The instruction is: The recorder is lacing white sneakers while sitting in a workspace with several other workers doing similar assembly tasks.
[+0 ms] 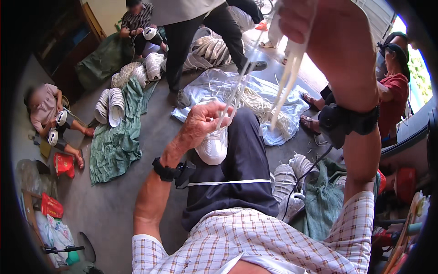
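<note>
The white shoe (212, 151) rested on a dark trouser leg (248, 153), toe toward the body. Above it, the left hand (203, 122) pinched thin lace strands (222, 118); the right hand (295, 23), raised high, gripped a bundle of laces (290, 68). Lacing seemed in hand; the next move likely called for an even, untangled pull. Beyond, a lace heap (258, 101) lay on pale cloth (207, 82).

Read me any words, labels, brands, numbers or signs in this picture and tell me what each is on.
Nothing reads clearly enough to quote.
Upper red bag, left: print too small to read.
Lower red bag, left: yellow print, too blurred to read.
White plastic bag: print too blurred to read.
White shoe: no readable words.
</note>
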Motion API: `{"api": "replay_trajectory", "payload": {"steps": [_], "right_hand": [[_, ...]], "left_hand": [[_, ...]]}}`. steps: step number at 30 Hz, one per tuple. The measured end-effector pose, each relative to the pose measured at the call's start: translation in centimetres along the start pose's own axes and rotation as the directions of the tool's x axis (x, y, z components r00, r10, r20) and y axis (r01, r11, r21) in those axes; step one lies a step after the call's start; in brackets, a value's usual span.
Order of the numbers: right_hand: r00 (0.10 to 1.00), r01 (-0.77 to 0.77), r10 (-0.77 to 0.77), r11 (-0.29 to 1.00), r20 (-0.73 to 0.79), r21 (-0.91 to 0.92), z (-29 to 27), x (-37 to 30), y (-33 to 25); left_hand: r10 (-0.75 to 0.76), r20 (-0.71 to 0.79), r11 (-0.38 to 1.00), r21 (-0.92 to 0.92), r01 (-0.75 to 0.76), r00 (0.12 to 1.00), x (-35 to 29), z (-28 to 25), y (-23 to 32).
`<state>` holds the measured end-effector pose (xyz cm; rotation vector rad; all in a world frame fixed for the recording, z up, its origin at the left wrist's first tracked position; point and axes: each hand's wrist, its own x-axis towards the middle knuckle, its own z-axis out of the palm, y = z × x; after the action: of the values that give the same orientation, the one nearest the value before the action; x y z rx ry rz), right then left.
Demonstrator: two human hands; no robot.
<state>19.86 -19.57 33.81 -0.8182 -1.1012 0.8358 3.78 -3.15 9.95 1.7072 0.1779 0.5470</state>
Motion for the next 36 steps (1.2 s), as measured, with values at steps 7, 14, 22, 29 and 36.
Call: {"api": "replay_trajectory", "payload": {"steps": [7, 14, 22, 29, 36], "right_hand": [[0.992, 0.106, -0.110, 0.992, -0.060, -0.063, -3.6, 0.3, 0.1], [0.994, 0.105, -0.106, 0.994, 0.023, 0.032, -1.5, -0.4, -0.5], [0.966, 0.135, -0.131, 0.991, -0.224, 0.002, -7.8, -1.1, 0.2], [0.912, -0.013, 0.008, 1.000, -0.411, -0.009, -19.1, -5.9, 5.8], [0.854, -0.130, 0.211, 0.972, -0.475, 0.197, -24.7, -9.7, 8.7]], "left_hand": [[0.354, -0.476, 0.868, 0.488, -0.093, 0.805, -2.6, 2.3, 1.9], [0.284, -0.173, 0.772, 0.625, -0.118, 0.943, -1.3, 3.3, 0.4], [-0.031, -0.229, 0.992, 0.111, 0.058, 0.973, -1.5, 1.2, 2.9], [-0.140, -0.389, 0.971, -0.232, 0.051, 0.911, -3.4, -4.5, 1.0], [-0.184, -0.423, 0.965, -0.249, 0.081, 0.887, -3.2, -4.6, 0.3]]}}
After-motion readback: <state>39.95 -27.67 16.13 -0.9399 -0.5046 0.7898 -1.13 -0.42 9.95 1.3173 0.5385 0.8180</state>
